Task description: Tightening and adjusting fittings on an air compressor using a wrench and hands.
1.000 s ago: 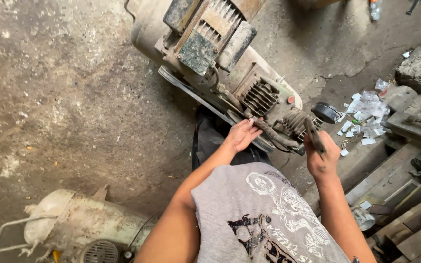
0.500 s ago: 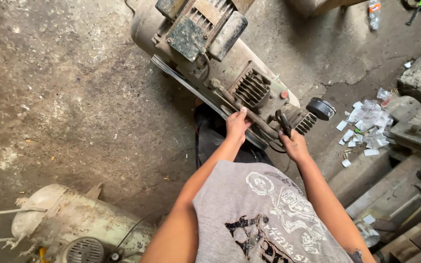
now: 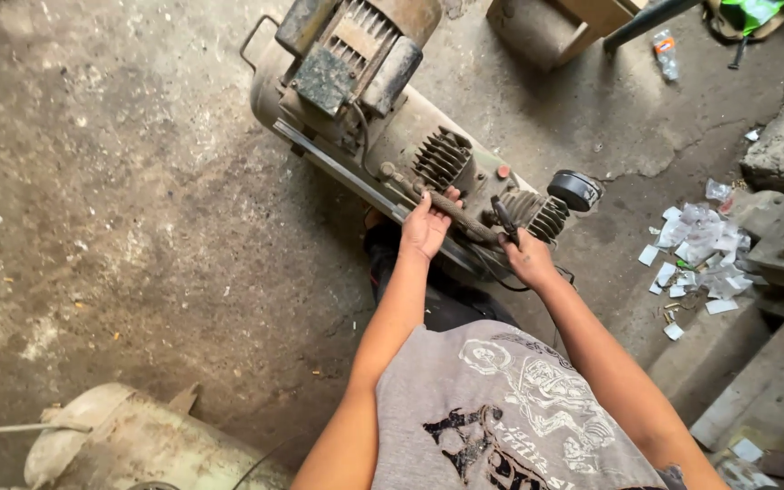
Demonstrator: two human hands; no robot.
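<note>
Air compressor (image 3: 383, 118) lies tilted at frame top centre on concrete floor (image 3: 120, 209). Left hand (image 3: 425, 227) clasps rusty pipe (image 3: 446, 207) beside finned cylinder (image 3: 440, 159), likely steadying it. Right hand (image 3: 528, 259) clenched round dark tool handle (image 3: 504, 218). Paper scraps (image 3: 696, 254) at right.

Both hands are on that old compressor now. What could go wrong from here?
1. The left hand rests on a rusty pipe right beside the finned cylinder; fingers could scrape on the fin edges.
2. The right hand holds a dark tool against the second finned cylinder; if it slips, the knuckles may hit metal.
3. Paper scraps litter the floor nearby, a possible slipping hazard.
</note>
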